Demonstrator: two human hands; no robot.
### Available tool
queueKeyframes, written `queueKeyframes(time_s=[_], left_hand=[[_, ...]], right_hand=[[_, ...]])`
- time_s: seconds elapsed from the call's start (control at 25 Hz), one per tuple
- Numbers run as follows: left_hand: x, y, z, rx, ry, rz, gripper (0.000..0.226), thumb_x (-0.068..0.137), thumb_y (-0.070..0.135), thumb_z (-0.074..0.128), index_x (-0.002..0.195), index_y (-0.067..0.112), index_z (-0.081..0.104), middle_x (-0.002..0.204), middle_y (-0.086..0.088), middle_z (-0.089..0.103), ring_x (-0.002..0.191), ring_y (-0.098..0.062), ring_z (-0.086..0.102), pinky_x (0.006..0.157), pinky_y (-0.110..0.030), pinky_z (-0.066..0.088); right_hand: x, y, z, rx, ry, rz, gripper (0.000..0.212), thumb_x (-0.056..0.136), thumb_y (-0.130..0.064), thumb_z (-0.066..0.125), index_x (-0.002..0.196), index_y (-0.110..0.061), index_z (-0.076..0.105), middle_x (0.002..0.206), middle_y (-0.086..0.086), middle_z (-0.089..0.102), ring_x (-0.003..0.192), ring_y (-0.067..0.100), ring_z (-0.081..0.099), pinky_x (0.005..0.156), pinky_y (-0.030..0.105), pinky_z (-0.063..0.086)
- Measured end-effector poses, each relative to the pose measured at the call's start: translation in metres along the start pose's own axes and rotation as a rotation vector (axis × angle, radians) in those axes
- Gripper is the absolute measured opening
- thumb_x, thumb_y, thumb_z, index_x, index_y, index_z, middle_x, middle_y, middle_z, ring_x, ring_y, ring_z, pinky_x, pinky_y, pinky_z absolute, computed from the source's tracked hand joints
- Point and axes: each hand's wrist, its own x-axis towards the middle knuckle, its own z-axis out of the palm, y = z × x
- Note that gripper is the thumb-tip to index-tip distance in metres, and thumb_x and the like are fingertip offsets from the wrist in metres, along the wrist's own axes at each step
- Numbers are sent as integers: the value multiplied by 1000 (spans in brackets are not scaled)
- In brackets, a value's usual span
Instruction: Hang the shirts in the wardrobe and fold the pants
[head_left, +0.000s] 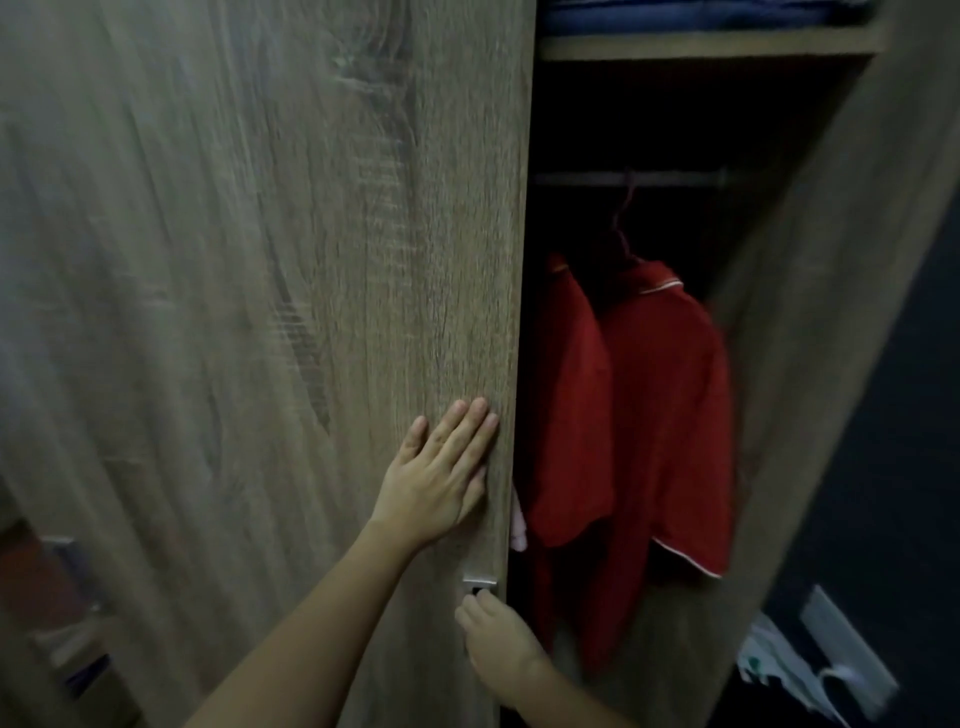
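Observation:
A wooden wardrobe door (311, 260) fills the left of the view, partly covering the opening. My left hand (441, 473) presses flat on the door near its right edge, fingers straight. Below it, my right hand (498, 644) curls its fingers round the small metal handle (479, 581) at the door's edge. Inside the dark wardrobe, a red shirt with white trim (670, 415) hangs from a red hanger (623, 228) on the rail (628, 178). A second red garment (569, 415) hangs to its left, beside the door edge.
A shelf (711, 44) above the rail holds folded blue fabric (701, 13). The wardrobe's right side panel (841, 312) slopes down the right. White items (784, 670) lie on the dark floor at the lower right. Blurred objects sit at the lower left.

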Motion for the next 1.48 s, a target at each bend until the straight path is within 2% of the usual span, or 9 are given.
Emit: queueKeyframes(time_s=[0.12,0.24,0.4,0.52,0.64,0.76,1.28,1.36,1.48], left_hand=[[26,45,3,-14,19,15,63,95,36,33,150,13,13,160,-3,-1,146,-16,4,115,-40,3],[48,85,6,-56,35,13,63,95,36,34,150,14,14,160,-2,0,146,-16,5,114,-40,4],[69,128,9,-98,22,0,67,91,36,38,150,14,14,160,-2,0,146,-15,5,112,-41,7],[83,155,10,-106,1,4,67,91,37,37,150,15,14,160,-2,0,146,-15,5,112,-40,6],[93,174,11,-112,-15,16,66,92,38,36,150,15,15,160,-1,-1,146,-15,4,113,-40,5],[102,190,12,-116,-27,17,69,91,38,36,150,15,11,159,-2,-3,146,-15,1,113,-40,4],[117,213,-8,-119,-122,-46,73,85,31,37,151,14,8,159,-3,2,146,-16,-7,114,-41,4],[119,210,-13,-202,-167,-53,77,81,30,40,150,14,10,156,-2,17,146,-14,-8,115,-39,6],[96,200,-32,-311,-214,-98,80,79,30,40,149,13,8,153,-4,22,146,-13,-6,115,-38,18]], right_hand=[[-37,-15,24,177,-154,-43,46,98,-28,28,136,-5,42,134,7,45,120,23,42,103,27,33],[-73,-12,52,200,-107,22,47,98,-30,30,135,-4,42,133,8,45,119,23,43,104,28,33],[-106,-13,77,356,-334,117,44,63,-61,63,89,-29,76,89,-15,68,83,8,59,85,20,46],[-132,-7,91,412,-354,210,39,46,-63,73,71,-33,76,73,-17,67,71,6,59,77,17,47],[-153,-1,88,399,-335,166,44,78,-50,55,105,-19,71,104,-8,66,95,13,58,92,22,43],[-171,4,102,258,-182,109,45,97,-22,27,136,-2,41,138,8,45,125,25,42,107,34,31],[-181,15,111,325,-365,49,44,99,-13,23,138,6,33,147,19,30,133,34,27,114,40,15],[-178,16,113,453,-350,151,42,95,-7,27,129,8,46,141,18,42,128,32,36,113,42,15],[-173,6,104,497,-228,342,46,63,-21,31,60,-23,77,69,-9,72,66,9,67,84,25,39]])
